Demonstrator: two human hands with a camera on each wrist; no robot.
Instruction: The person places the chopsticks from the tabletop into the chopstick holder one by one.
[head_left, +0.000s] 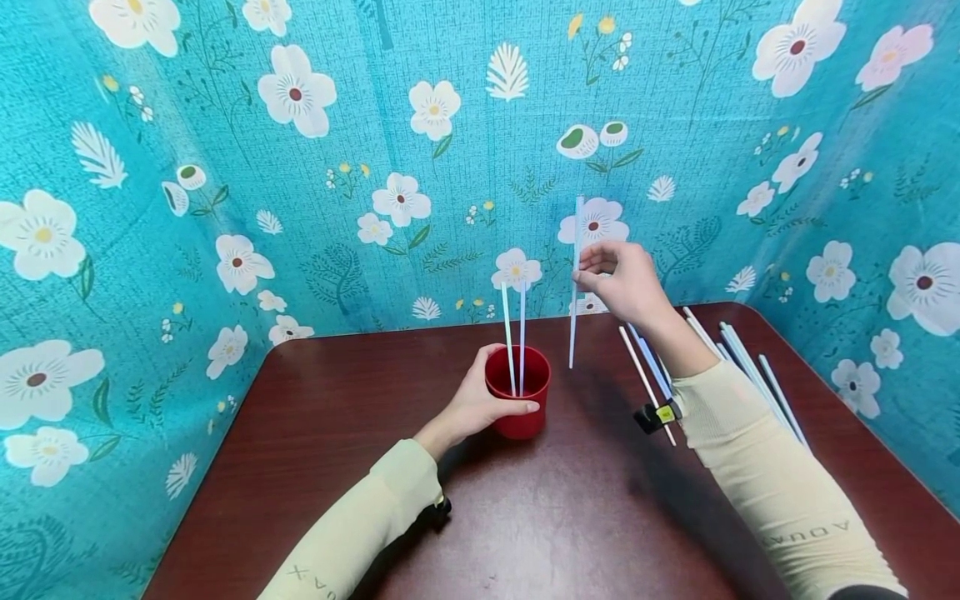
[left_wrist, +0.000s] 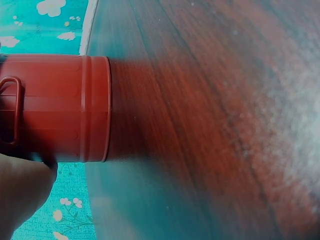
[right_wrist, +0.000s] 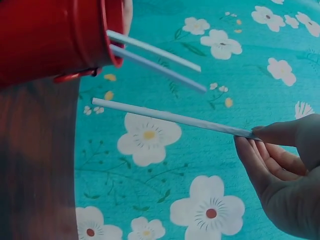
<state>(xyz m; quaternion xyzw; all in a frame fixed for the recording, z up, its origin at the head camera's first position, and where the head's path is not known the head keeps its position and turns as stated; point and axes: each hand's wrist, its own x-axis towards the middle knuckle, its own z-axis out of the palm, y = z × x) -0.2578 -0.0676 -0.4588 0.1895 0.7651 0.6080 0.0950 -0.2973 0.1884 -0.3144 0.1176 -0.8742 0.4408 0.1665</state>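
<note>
My left hand (head_left: 472,398) grips a red cup (head_left: 520,425) that stands upright on the table, its thumb along the near side. A loop handle shows on the cup's wall in the left wrist view. Inside the cup lean a pale green straw (head_left: 507,325) and a lilac straw (head_left: 522,325). Up and to the right of the cup, my right hand (head_left: 622,279) pinches a pale blue straw (head_left: 573,325) between thumb and fingertips. That straw hangs nearly upright, and its lower end is apart from the cup rim in the right wrist view.
A pink straw (head_left: 646,383) and blue straws (head_left: 654,362) lie on the dark table (head_left: 315,433) partly under my right forearm. Several pale straws (head_left: 750,367) lie farther right, also partly covered by the sleeve. A flowered teal cloth (head_left: 450,150) hangs behind the table.
</note>
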